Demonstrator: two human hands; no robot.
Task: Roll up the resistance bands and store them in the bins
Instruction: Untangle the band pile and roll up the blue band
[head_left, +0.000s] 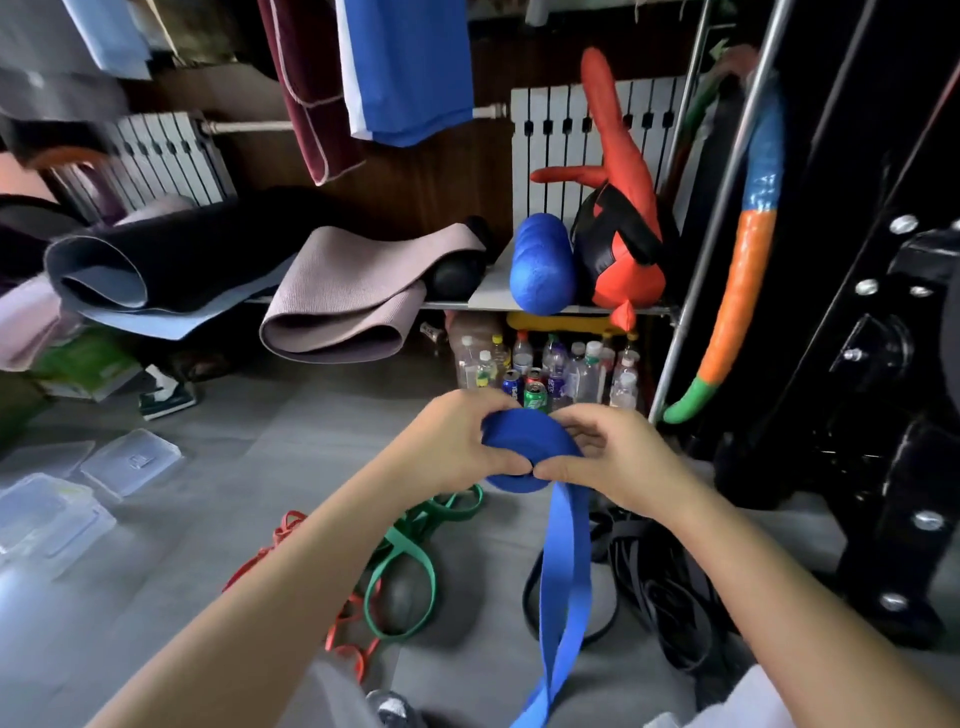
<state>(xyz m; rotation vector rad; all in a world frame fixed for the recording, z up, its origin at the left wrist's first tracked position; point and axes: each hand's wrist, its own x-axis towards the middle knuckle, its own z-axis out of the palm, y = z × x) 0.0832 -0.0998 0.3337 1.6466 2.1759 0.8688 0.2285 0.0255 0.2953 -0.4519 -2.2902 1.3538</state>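
Mid-roll: left hand and right hand both pinch the blue band coil; keep wraps tight, edges aligned, feeding the hanging tail evenly.

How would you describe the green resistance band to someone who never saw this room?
Start at the grey floor below the shelf. Loose bands lie there beside the person's left forearm. The green resistance band is the flat loop between the thinner red band and the black bands.

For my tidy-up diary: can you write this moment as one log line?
blue band: part rolled, tail hanging | left hand: grips roll | right hand: grips roll | floor: green band, black bands
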